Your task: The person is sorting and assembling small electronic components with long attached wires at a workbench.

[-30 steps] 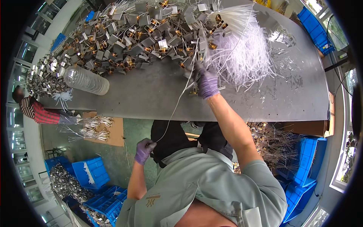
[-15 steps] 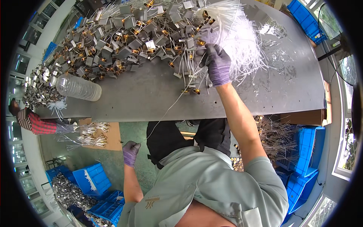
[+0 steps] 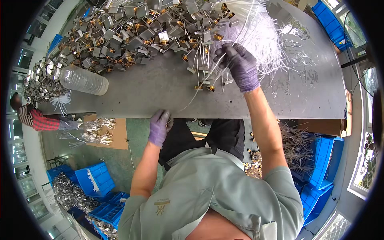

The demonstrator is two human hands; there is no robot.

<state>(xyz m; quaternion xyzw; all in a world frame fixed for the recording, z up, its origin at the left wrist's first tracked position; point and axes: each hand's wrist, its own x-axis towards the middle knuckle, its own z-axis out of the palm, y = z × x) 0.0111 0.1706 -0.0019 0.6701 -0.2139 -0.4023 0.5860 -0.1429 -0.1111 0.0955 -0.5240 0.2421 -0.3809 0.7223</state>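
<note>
My right hand (image 3: 240, 64), in a purple-grey glove, pinches a white wire (image 3: 202, 86) over the table; its tail curves down toward the table's front edge. Beside it lies a thick bundle of white wires (image 3: 264, 44). Just left of that hand, several wired parts with small metal blocks and copper-coloured pieces (image 3: 211, 88) lie loose near the pile. My left hand (image 3: 160, 126), gloved too, is at the table's front edge with its fingers curled together; anything between them is hidden. The tail of the wire ends a little apart from it.
A large pile of grey metal parts with wires (image 3: 140, 36) covers the far left of the grey table (image 3: 160, 88). A clear plastic bottle (image 3: 84, 80) lies there. Blue crates (image 3: 96, 178) stand on both sides. A person (image 3: 40, 120) is at the far left.
My left hand has come up and right from low beside my leg to the table edge. The wire no longer stretches between my hands. My right hand has shifted slightly right.
</note>
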